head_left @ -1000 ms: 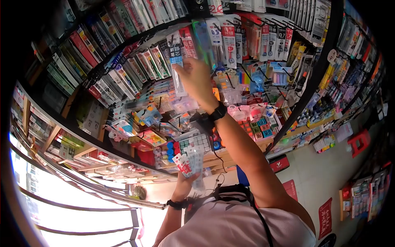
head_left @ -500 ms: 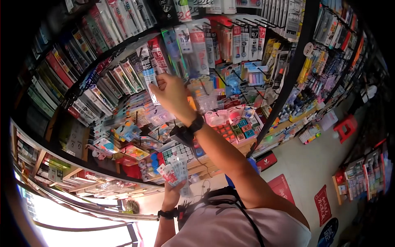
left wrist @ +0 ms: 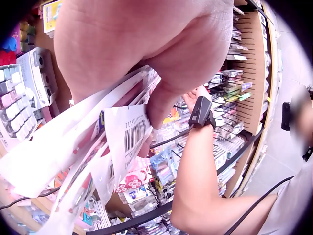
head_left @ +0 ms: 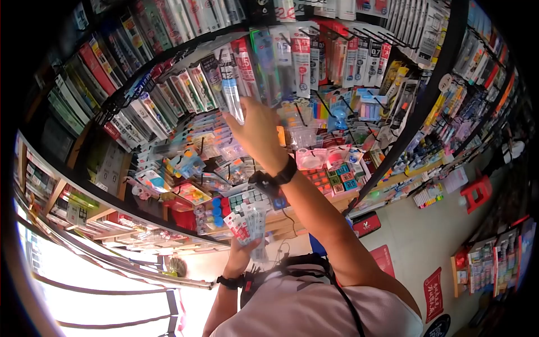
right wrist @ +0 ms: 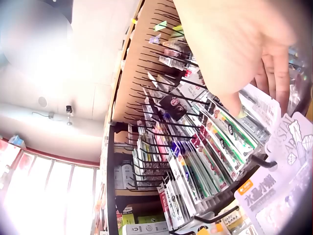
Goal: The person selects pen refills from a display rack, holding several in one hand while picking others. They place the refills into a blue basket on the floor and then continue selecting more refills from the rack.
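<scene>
My left hand (head_left: pixel 240 257) holds several clear and white pen refill packets (head_left: pixel 248 226) low in front of my body. In the left wrist view the thumb lies against a packet with a barcode (left wrist: pixel 131 128), and the others fan out below the palm. Up at the display, my right hand (head_left: pixel 257 132) is beside a blue-and-white refill packet (head_left: pixel 231 94), its thumb spread away from the fingers. In the right wrist view, a barcoded white packet (right wrist: pixel 264 103) shows between thumb and fingers, partly hidden by the hand.
Red-and-white refill packets (head_left: pixel 301 62) hang on hooks right of my right hand. Black hooks (right wrist: pixel 222 215) stick out from the rack. A purple card pack (right wrist: pixel 266 196) hangs close below the hand. Blue pots (head_left: pixel 217 212) stand on the lower shelf.
Half a second ago and before, my right thumb and fingers pinched the blue-and-white packet; now they have spread and the packet hangs beside them. My left hand still holds its packets.
</scene>
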Demonstrator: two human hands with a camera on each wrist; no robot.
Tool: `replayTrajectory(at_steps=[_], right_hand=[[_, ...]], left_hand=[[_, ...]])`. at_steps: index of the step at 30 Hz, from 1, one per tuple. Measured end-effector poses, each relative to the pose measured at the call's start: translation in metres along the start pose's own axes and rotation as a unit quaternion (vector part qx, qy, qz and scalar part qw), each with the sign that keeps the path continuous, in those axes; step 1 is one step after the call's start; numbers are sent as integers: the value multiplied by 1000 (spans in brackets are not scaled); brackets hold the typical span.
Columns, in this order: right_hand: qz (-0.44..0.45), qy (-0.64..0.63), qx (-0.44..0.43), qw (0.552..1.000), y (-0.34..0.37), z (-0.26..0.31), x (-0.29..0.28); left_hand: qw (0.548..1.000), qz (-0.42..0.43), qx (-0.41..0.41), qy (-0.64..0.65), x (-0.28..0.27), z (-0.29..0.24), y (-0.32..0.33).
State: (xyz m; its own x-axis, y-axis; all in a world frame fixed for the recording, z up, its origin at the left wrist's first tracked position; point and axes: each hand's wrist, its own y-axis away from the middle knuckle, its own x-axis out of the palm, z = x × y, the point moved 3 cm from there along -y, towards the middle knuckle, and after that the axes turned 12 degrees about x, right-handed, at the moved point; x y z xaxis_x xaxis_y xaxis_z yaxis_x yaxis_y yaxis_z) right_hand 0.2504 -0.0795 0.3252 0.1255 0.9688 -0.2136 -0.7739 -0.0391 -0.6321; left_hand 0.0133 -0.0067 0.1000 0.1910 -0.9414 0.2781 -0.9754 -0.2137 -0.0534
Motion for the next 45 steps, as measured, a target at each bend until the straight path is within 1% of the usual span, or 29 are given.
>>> replayTrajectory(at_steps=[1, 2, 3, 5, 6, 7, 9, 11, 13, 16, 23, 30, 33, 35, 38, 41, 42, 43, 45], right_hand=[[-43, 10, -35, 998, 5, 2, 0], [19, -24, 1, 1000, 8, 0, 3], [23, -26, 1, 999, 12, 2, 3], [-13, -28, -60, 998, 25, 11, 0], [26, -16, -55, 998, 29, 10, 2], [29, -17, -54, 998, 32, 12, 2], [26, 17, -86, 996, 35, 20, 1], [41, 10, -75, 996, 37, 24, 0], [40, -14, -106, 993, 38, 28, 1], [57, 17, -107, 992, 40, 29, 7], [53, -7, -113, 992, 37, 32, 13], [21, -15, -98, 995, 25, 26, 6], [6, -9, -102, 995, 19, 22, 6], [-5, -7, -102, 995, 17, 21, 5], [23, -33, -63, 997, 12, 20, 4], [12, -30, -73, 997, 9, 16, 4], [32, -41, -40, 998, 11, 14, 4], [27, -42, -38, 998, 15, 14, 1], [-31, 11, -82, 996, 26, 17, -7]], left_hand=[[1000, -4, -3, 3, 0, 0, -1], [1000, 4, -5, 6, 0, -1, -1], [1000, 0, -4, 7, 1, -3, -1], [1000, 4, -2, 11, 5, -9, 0], [1000, 1, -2, 11, 5, -9, 0], [1000, -2, 0, 14, 5, -8, -1], [1000, -4, 2, 18, 6, -8, 0], [1000, 1, 15, 27, 6, -8, -1], [999, -1, 11, 31, 6, -9, -1], [999, -2, 5, 36, 8, -9, -1], [1000, -4, -1, 22, 6, -7, 2], [1000, -8, 3, 18, 3, -5, 5], [1000, -4, -6, -1, 4, -5, 5], [1000, -15, -20, 12, 3, -2, 5], [1000, -4, -15, 0, 2, 0, 6], [1000, 9, -14, -8, 1, 5, 5], [1000, -1, -3, -8, 2, 4, 5], [1000, -11, 10, -6, 1, 3, 4], [1000, -14, 18, -5, -2, -1, 2]])
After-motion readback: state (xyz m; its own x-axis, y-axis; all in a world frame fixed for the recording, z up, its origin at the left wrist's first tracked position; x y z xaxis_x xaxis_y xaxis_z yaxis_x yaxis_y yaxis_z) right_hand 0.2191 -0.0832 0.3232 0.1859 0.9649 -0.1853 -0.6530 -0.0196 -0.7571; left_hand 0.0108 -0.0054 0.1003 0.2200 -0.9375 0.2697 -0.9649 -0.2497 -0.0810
